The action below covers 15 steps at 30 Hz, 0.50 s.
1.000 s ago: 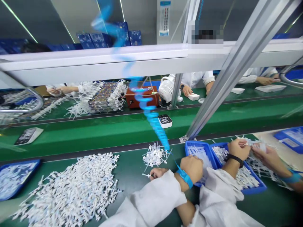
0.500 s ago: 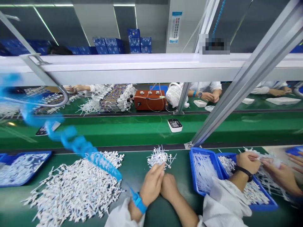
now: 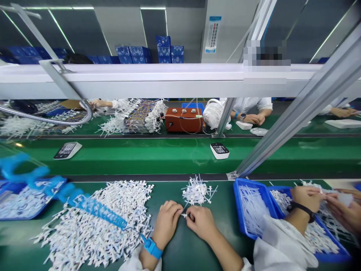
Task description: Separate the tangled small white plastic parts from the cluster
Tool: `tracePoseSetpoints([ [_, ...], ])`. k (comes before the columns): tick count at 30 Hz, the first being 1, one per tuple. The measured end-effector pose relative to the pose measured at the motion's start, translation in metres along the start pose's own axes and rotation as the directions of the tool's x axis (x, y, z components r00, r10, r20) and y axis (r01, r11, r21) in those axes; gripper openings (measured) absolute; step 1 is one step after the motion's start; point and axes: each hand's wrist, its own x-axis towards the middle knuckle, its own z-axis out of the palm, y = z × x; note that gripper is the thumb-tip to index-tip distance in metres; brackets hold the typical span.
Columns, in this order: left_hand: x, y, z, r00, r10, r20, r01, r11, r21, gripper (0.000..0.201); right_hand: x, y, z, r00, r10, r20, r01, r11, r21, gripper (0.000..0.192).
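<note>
In the head view my left hand (image 3: pixel 169 219) and my right hand (image 3: pixel 201 223) meet above the green bench, fingertips pinched and nearly touching. Between them shows a small white plastic piece (image 3: pixel 184 215) with a thin stem; its far details are too small to make out. Both hands appear to grip it. Just beyond lies a small heap of white stemmed pieces (image 3: pixel 196 191). Left of my hands spreads a large pile of similar white pieces (image 3: pixel 104 226). A blue wristband (image 3: pixel 152 248) on my left wrist joins a coiled blue cord (image 3: pixel 98 210).
Blue trays of white strips (image 3: pixel 249 205) and pieces stand at right, where a co-worker's hands (image 3: pixel 308 199) work. Another blue tray (image 3: pixel 31 216) is at left. Two monitors (image 3: pixel 220 150) rest on the green conveyor (image 3: pixel 158 156). A metal post (image 3: pixel 282 124) slants up at right.
My hands have moved apart from their overlapped position, the left one leftward, and a small white piece now shows between the fingertips. The view has shifted slightly; the coiled cord hangs lower.
</note>
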Motion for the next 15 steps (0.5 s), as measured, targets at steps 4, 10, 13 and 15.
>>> tracePoseSetpoints([
  [4,-0.004,-0.003,0.010,0.996,-0.019,0.085,0.020,1.000,-0.005,0.026,0.000,0.005,0.005,1.000,0.006,-0.014,-0.005,1.000,0.029,0.014],
  [10,-0.005,-0.003,0.017,0.992,-0.028,0.120,0.032,0.999,-0.029,0.022,0.000,0.004,0.004,1.000,0.011,0.000,-0.011,1.000,0.006,0.011],
  [13,-0.004,-0.007,0.017,0.994,-0.033,0.101,0.038,0.998,-0.043,0.023,0.001,0.004,0.004,1.000,0.024,-0.005,-0.024,1.000,0.006,0.011],
  [15,-0.004,-0.009,0.018,0.994,-0.042,0.105,0.046,0.998,-0.040,0.023,0.001,0.004,0.004,0.999,0.038,-0.008,-0.038,0.999,0.006,0.011],
])
